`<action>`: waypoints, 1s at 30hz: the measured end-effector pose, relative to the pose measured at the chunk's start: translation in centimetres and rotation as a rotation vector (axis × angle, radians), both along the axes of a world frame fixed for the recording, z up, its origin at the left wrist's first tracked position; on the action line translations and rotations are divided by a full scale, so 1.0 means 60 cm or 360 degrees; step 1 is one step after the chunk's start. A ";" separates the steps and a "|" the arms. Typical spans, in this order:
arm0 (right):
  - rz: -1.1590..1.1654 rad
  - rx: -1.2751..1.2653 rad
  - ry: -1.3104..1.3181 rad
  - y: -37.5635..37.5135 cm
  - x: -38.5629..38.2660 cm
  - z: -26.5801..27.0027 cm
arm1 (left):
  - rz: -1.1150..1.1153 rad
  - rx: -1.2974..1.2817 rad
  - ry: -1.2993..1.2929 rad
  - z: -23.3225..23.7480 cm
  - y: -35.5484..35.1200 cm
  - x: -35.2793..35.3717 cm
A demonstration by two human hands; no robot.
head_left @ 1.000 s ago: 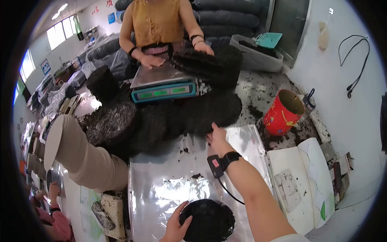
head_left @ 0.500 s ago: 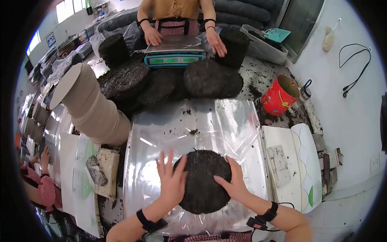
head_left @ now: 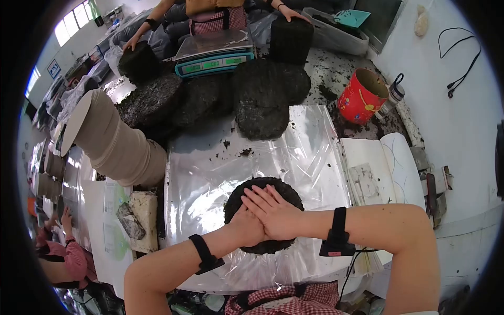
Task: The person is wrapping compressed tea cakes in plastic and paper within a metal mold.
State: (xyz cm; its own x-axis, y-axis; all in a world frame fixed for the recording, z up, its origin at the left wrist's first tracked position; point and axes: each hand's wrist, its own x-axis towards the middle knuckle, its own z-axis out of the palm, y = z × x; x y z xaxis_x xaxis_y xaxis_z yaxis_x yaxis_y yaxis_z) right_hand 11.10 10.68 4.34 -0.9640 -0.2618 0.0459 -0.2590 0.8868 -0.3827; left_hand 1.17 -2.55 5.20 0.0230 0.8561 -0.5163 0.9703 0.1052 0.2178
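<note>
On the clear plastic sheet (head_left: 202,189) lies a round, flat dark cake (head_left: 283,187) with rough edges. My right hand (head_left: 273,211) rests flat on it, fingers stretched out and pointing to the upper left. Partly under the right one, my left hand (head_left: 248,227) presses on the cake's left half; its visible part looks flat, though some fingers are covered. Beyond the sheet's crumbs, another dark round cake (head_left: 261,118) overlaps the sheet's far edge, beside more dark cakes (head_left: 197,102).
A tall stack of round grey discs (head_left: 118,144) leans at the left. Behind the cakes stands a digital scale (head_left: 214,64); a co-worker's hands (head_left: 294,13) touch dark stacks on both sides. A red bucket (head_left: 362,97) and bottle (head_left: 391,97) stand right.
My hands have moved from the cake's two sides onto its top, right over left. One far cake has come nearer onto the sheet. The co-worker's hands have moved apart, and the view has shifted.
</note>
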 end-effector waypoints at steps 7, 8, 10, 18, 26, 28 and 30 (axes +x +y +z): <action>-0.0077 0.0081 0.0019 -0.008 -0.006 -0.080 | -0.0069 -0.0195 0.0222 -0.039 0.010 0.005; -0.0026 -0.0039 -0.0042 -0.004 -0.005 -0.086 | -0.0097 -0.0194 0.0229 -0.040 0.014 0.003; -0.0023 0.0111 0.0087 -0.002 -0.012 -0.089 | -0.0094 -0.0218 0.0098 -0.040 0.020 -0.004; -0.0181 -0.0505 0.0275 -0.051 -0.037 0.075 | 0.0126 0.0389 -0.0578 -0.056 -0.026 0.009; 0.0156 -0.0091 -0.0158 -0.183 -0.196 0.088 | -0.0224 0.0588 0.0174 -0.017 -0.046 0.026; 0.0240 -0.0322 -0.0038 -0.169 -0.167 0.130 | 0.0169 0.1036 0.0005 -0.118 -0.055 0.041; 0.0228 -0.1212 0.0692 -0.148 -0.173 0.154 | 0.0125 0.0882 -0.0341 -0.087 -0.054 0.040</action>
